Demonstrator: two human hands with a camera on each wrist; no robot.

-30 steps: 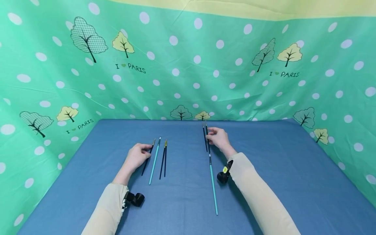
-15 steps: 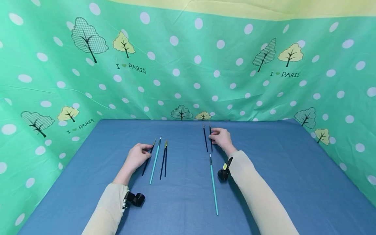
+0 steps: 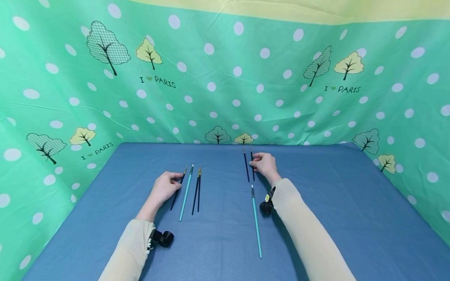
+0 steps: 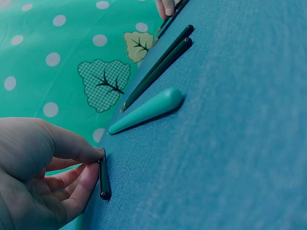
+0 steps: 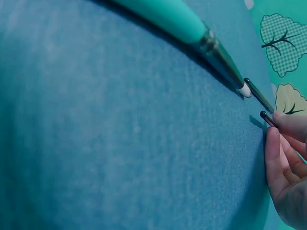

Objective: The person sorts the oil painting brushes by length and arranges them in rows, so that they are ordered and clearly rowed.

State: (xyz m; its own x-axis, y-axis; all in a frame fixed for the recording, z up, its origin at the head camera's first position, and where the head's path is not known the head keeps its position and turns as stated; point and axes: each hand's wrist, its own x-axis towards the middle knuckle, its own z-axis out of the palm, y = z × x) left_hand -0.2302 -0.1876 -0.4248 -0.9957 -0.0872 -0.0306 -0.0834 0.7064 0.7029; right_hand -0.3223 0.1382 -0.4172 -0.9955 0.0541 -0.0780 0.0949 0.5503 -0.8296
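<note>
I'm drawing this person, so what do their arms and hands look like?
The left hand and right hand wear no gloves. The left sleeve and right sleeve are long and cream. Each wrist has a black camera, and the right one has a yellow patch.

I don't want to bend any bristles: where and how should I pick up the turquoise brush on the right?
I'd pinch the turquoise brush around mid-handle, coming from above, across its length. It lies flat on the blue table, its white bristle tip pointing away from the person, near two black brushes; the slim handle extends toward the person, clear of them.
</note>
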